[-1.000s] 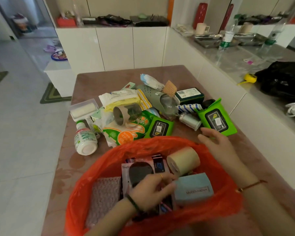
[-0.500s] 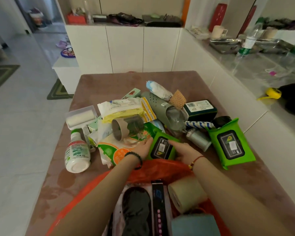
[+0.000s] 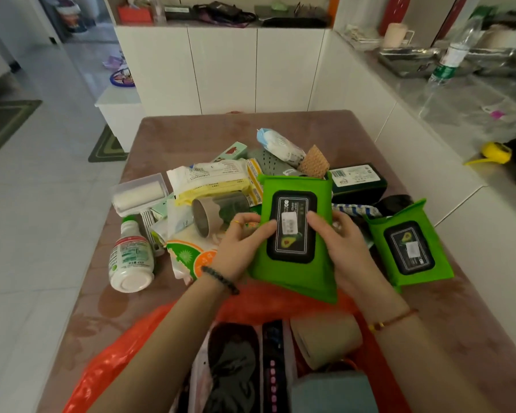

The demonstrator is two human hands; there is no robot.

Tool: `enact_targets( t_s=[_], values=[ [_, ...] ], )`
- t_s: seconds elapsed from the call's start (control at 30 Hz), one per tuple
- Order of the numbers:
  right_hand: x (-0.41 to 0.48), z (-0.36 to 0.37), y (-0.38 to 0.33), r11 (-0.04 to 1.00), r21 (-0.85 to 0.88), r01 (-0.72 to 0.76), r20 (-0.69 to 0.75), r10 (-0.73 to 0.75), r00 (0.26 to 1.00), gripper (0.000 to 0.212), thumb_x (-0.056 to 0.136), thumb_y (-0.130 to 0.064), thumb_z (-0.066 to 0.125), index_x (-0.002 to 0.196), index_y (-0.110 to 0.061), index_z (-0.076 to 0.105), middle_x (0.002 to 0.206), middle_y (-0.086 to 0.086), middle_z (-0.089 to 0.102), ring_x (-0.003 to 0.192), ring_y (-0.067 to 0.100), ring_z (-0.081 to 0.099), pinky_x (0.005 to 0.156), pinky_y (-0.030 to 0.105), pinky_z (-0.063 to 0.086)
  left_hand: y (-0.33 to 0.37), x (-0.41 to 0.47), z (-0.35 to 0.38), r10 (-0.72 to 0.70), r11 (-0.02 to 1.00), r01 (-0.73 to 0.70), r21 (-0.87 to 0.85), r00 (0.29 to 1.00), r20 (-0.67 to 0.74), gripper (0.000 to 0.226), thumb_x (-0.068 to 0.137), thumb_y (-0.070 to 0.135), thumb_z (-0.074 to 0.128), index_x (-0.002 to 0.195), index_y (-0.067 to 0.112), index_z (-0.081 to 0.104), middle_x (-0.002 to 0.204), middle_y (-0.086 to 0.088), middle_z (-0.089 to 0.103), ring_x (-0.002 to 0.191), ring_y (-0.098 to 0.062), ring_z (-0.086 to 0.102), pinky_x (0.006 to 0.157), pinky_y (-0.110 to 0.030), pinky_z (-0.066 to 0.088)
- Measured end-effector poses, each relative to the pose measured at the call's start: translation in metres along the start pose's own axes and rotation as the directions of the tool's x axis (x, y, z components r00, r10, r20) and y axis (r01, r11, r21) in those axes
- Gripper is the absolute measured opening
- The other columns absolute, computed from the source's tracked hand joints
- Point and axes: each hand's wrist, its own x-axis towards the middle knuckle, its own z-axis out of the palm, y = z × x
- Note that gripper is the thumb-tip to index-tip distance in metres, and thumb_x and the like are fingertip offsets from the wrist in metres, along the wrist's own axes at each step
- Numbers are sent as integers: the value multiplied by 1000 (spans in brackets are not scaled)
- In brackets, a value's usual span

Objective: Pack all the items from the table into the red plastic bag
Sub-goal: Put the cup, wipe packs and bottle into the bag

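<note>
**Both hands point(image 3: 239, 248) point(image 3: 343, 248) clasping a green wipes pack point(image 3: 291, 254) over the red plastic bag point(image 3: 280, 305)**

The left hand and the right hand are gripping the green wipes pack from either side, thumbs pressing on its black lid. They are holding it tilted just above the far rim of the red plastic bag, which is lying open at the near end of the desk point(image 3: 191, 132). A paper roll point(image 3: 325, 341) is sitting inside the bag. A second green pack point(image 3: 408, 248), a white bottle point(image 3: 130, 257) and a tape roll point(image 3: 209, 216) are lying on the desk.
</note>
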Motion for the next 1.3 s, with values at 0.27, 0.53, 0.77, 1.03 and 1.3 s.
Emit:
enact_targets(
  t_s=[0.27, 0.53, 0.77, 1.03, 1.3],
  values=[
    [-111, -5, 59, 966, -122, -227, 118, 241, 963, 23, 78, -17, 70, 101, -14, 66, 77, 0, 76, 69, 7, 70, 58, 15, 54, -54, -84, -83, 54, 937, -21, 350, 995, -86, 33, 76, 55, 58, 91, 25, 62, 106, 3, 67, 102, -5, 62, 92, -26, 48],
    [-125, 50, 155, 812, 265, -519, -72, 554, 830, 57, 81, -11, 66, 134, -7, 45, 125, 21, 59, 104, 38, 60, 87, 50, 52, -60, -59, -123, 122, 20, -51, 998, 991, 48, 38, 90, 32, 40, 127, 24, 45, 128, 1, 57, 120, -20, 50, 107, -35, 30],
    [-106, 82, 149, 742, 574, -346, -234, 553, 799, 54, 87, -5, 58, 137, -7, 38, 135, 17, 49, 122, 38, 48, 96, 53, 43, -49, -69, -131, 190, 324, -166, 932, 976, 108, 26, 87, 22, 50, 112, 19, 58, 110, -5, 66, 102, -22, 60, 85, -33, 49],
    [-147, 16, 94, 739, 314, -595, 196, 563, 803, 23, 87, -1, 48, 107, 2, 58, 101, 21, 65, 95, 33, 63, 77, 43, 55, -26, -76, -86, 323, 457, -440, 773, 892, 316, 56, 77, 45, 49, 128, 24, 44, 123, 8, 49, 113, -7, 47, 100, -24, 39],
    [-90, -121, 28, 994, 37, 105, -382, -83, 920, 34, 86, 0, 56, 119, -4, 53, 109, 19, 64, 85, 19, 64, 67, 17, 56, -24, -51, 47, 153, 872, -297, 389, 921, 360, 35, 87, 17, 56, 117, 28, 42, 119, 1, 53, 106, -8, 52, 94, -23, 42]
  ],
)
